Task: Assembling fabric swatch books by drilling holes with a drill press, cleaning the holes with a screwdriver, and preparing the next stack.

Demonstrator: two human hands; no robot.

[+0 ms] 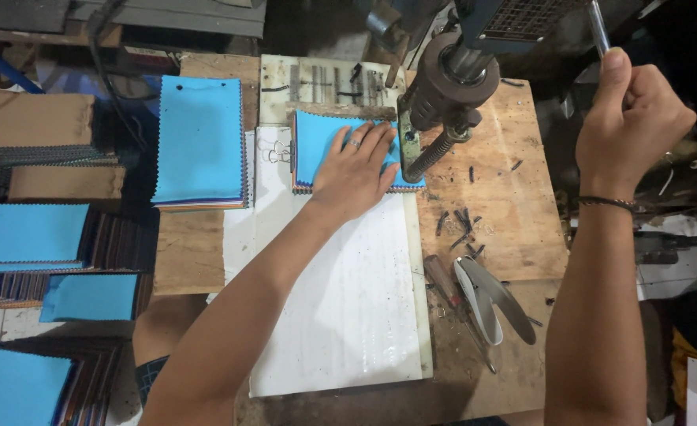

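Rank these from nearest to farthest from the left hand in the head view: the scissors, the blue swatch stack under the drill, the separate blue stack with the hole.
1. Blue swatch stack under the drill: directly under the left hand.
2. Separate blue stack with the hole: to the hand's left.
3. Scissors: lower right, on the wooden bench.

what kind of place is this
Probably a small workshop that makes fabric sample swatches. The left hand presses a stack of blue swatches under a bench drill press, while the right hand grips its lever. More swatch stacks with zigzag-cut edges lie on the worn wooden bench.
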